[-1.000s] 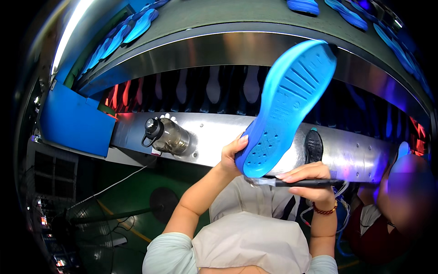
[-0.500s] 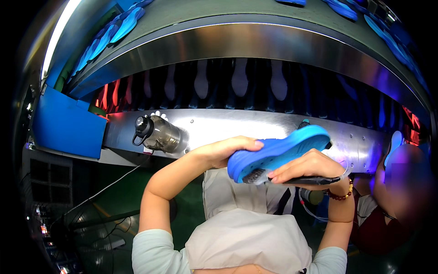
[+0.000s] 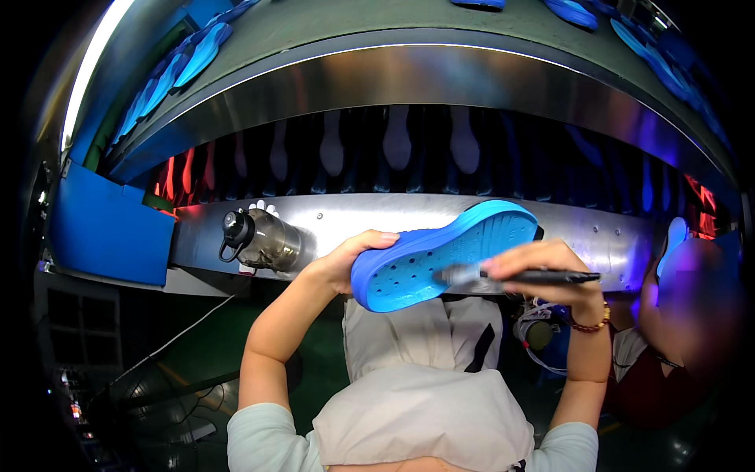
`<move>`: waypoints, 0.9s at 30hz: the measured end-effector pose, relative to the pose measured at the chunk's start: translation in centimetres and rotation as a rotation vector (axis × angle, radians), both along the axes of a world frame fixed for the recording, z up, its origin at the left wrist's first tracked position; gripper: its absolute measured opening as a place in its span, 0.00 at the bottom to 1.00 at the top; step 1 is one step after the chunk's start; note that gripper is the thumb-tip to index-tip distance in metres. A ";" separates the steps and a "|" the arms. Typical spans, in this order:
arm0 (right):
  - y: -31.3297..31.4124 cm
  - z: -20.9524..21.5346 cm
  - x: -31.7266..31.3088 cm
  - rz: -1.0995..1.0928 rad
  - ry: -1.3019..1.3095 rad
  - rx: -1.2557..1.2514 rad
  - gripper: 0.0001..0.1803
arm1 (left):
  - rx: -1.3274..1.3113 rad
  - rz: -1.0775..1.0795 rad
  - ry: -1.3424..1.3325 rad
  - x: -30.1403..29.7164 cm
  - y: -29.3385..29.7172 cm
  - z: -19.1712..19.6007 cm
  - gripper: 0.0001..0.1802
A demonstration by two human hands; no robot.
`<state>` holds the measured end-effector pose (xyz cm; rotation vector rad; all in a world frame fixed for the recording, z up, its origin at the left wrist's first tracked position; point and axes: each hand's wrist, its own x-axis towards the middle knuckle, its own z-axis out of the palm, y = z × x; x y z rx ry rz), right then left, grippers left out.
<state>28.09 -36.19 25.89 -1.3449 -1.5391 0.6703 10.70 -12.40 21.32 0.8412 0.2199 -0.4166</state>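
Observation:
A blue shoe sole (image 3: 429, 256) is held up in front of me, tilted, its lighter inner side with small holes facing me. My left hand (image 3: 350, 256) grips its rounded left end, thumb on the upper edge. My right hand (image 3: 546, 266) is closed round a brush with a black handle (image 3: 562, 277). Its bristle end, smeared by motion, is over the inside of the sole near the middle; whether it touches cannot be made out. The inner surface looks shiny in places.
A dark clear drink bottle (image 3: 271, 240) lies on the steel ledge (image 3: 346, 212) to the left. Above it, a green belt (image 3: 377, 16) carries blue soles (image 3: 203, 55). More soles hang in the dark gap below the belt. A co-worker (image 3: 653, 370) sits at right.
The sole has moved left and turned its inner side more toward me. The brush has shifted from its near left end to the middle, and its handle now points right.

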 end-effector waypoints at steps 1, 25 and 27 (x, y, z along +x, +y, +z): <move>-0.2 -0.3 0.2 -0.068 0.054 -0.066 0.12 | -0.023 0.037 -0.054 0.2 -0.1 -0.1 0.34; 1.5 -8.1 -2.8 -0.484 0.378 -0.139 0.10 | -0.525 0.425 -0.138 4.7 -5.4 -10.1 0.53; 1.9 -7.6 -2.9 -0.519 0.301 -0.131 0.10 | -0.519 0.493 -0.073 5.1 -5.3 -9.8 0.52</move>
